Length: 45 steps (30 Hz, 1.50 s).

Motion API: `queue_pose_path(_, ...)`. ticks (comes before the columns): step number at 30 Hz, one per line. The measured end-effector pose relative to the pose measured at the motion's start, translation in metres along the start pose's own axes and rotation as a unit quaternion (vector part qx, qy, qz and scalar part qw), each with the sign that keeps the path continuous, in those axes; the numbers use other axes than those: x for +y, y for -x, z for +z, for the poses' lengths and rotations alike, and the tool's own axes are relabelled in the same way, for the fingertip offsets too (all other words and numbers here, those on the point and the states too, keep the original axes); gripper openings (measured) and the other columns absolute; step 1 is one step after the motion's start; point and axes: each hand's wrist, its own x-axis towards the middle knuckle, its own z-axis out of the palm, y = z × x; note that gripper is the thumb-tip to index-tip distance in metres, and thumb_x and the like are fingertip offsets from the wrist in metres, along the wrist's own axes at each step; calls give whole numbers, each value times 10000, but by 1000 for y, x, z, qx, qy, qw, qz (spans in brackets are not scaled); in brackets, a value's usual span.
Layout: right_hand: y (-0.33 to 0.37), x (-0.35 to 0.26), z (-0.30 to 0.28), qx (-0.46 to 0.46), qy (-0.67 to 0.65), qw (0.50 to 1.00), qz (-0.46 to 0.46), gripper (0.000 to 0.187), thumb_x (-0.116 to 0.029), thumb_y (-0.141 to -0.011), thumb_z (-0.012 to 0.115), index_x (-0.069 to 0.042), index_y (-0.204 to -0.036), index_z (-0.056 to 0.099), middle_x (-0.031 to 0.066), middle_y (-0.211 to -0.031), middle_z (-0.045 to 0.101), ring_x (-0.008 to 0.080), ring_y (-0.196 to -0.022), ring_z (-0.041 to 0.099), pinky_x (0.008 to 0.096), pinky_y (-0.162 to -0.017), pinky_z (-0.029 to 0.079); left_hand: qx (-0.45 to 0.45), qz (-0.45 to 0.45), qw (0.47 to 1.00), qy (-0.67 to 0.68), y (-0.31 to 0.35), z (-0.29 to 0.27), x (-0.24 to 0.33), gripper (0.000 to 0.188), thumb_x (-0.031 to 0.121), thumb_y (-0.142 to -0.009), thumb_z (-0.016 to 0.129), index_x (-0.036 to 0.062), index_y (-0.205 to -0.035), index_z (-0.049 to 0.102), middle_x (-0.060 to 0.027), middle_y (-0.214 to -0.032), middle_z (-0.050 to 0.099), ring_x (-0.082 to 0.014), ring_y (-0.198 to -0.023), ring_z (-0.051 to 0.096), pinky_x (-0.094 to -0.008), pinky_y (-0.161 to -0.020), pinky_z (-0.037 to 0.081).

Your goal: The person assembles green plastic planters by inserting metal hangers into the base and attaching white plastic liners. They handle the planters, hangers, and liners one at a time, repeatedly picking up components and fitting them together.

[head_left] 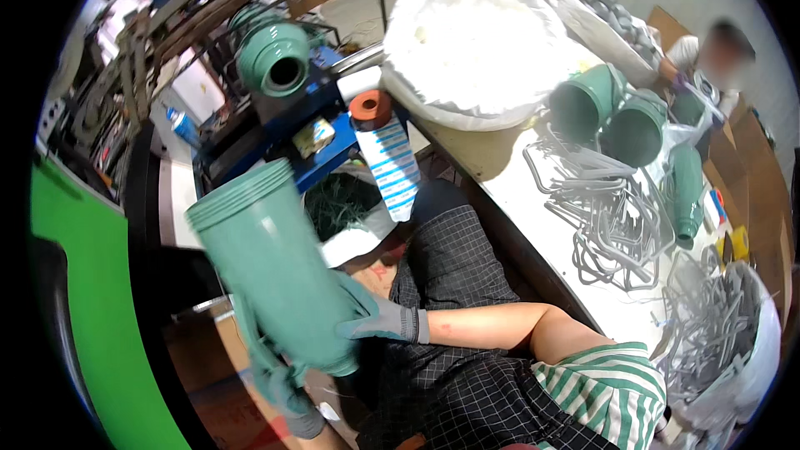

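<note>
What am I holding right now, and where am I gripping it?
A green plastic canister, held at its closed lower end by both gloved hands: right hand, left hand.

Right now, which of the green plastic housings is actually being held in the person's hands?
The tall green housing at lower left, gripped by both gloved hands, right hand and left hand. The housings on the white table and the one on the machine are untouched.

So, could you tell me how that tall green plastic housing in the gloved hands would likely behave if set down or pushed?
The green housing looks like a stiff moulded plastic tube, so it should keep its shape. It is hollow and open-ended, so probably light for its size. Round and tall, it may roll on its side or tip if stood upright. The right hand and left hand both grip near its base.
</note>
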Motion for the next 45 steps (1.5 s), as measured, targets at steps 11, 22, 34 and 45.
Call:
queue_pose_path(11,109,-14,-76,21,-55,994,88,718,-477,-981,704,-128,-1555,450,137,-1462,574,236,-1303,587,381,-1078,492,-244,129,960,-44,-44,141,-61,341,190,-1049,561,-25,-1311,590,-180,-1337,629,-267,-1179,644,-374,-1030,538)
queue_pose_path(22,54,-69,-59,71,506,825,-242,920,-390,-760,820,-11,-1519,463,242,-1537,473,433,-1455,430,570,-1205,323,-267,501,668,-481,-6,121,-17,398,407,-995,601,99,-1246,623,-156,-1296,582,-394,-1240,541,-643,-1087,410)
queue_pose_path(34,30,-61,-38,64,470,856,-206,741,-415,-816,762,-88,-1436,519,233,-1449,504,458,-1364,479,605,-1167,349,-386,297,732,-476,-17,118,5,269,229,-749,790,84,-971,742,-144,-975,718,-358,-963,681,-569,-1021,512)
queue_pose_path(45,19,-61,-36,50,490,850,-187,593,-353,-894,721,-63,-1387,566,201,-1413,555,437,-1325,519,584,-1147,372,-324,275,808,-407,-7,112,-14,372,251,-849,776,89,-1163,661,-124,-1153,710,-342,-1128,650,-586,-1112,430)
